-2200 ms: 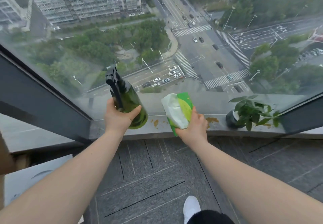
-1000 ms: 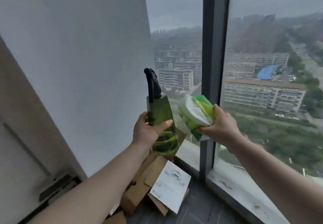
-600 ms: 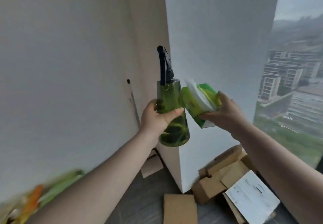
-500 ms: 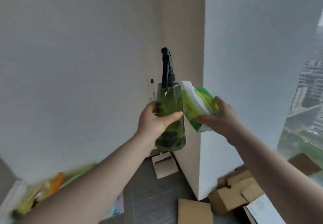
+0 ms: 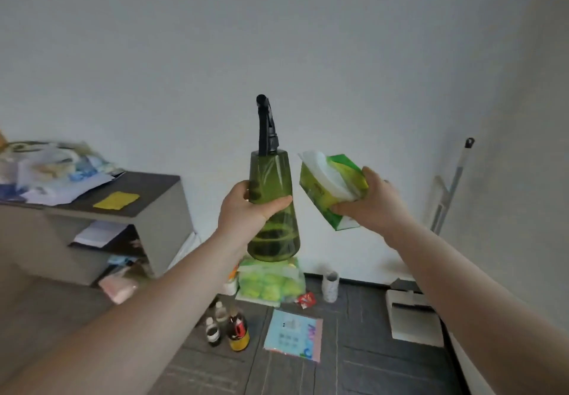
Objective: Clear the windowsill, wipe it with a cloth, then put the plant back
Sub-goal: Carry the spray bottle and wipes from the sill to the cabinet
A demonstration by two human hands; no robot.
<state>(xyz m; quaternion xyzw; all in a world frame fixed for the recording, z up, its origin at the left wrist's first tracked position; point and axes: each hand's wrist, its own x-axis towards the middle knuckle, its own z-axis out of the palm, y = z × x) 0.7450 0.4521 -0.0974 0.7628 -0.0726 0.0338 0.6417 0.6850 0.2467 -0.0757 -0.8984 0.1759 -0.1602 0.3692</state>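
Spray bottle: green, see-through, held upright in mid-air at centre of view, black trigger head on top. Gripped round the middle of the body by the left hand, thumb across the front, fingers curled round the far side.

Tissue pack: green and yellow wrapper, white sheets showing at the open upper end, tilted with that end toward the bottle. Just beside the bottle on the right, not touching it. Gripped by the right hand, fingers curled over the top edge, thumb under the lower edge.

Both forearms bare and stretched forward. Windowsill and plant outside this view.

Behind the hands: plain white wall.

Lower left: grey shelf unit with dark top, carrying a yellow note and a blurred heap of papers and bags; more papers on the shelf below.

Dark tiled floor, below the bottle: bag of yellow-green items, contents not identifiable at this sharpness. Near it, several small bottles, a pale blue sheet, a red wrapper, a white patterned cup.

Right side: white box on the floor; long-handled tool leaning against the wall.
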